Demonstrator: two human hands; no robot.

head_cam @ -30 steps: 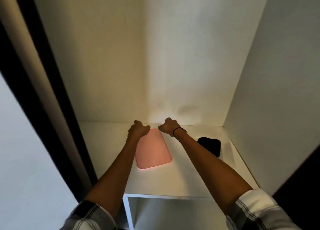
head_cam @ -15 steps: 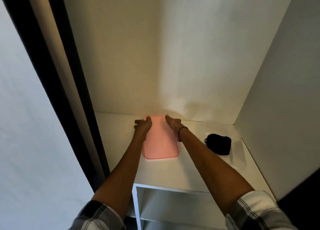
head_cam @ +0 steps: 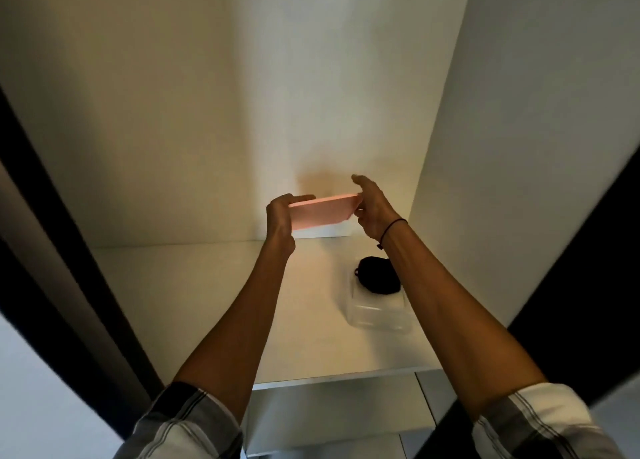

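1 pink board, 2 hands gripping, 1 black pouch

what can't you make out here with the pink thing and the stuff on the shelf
Head view, flat pink rectangular board: far face turned away.
Head view, small black fabric pouch: right part behind the right forearm.
Head view, clear plastic tray: outline faint against the white shelf.
Head view, right hand: fingers mostly hidden by its own back.
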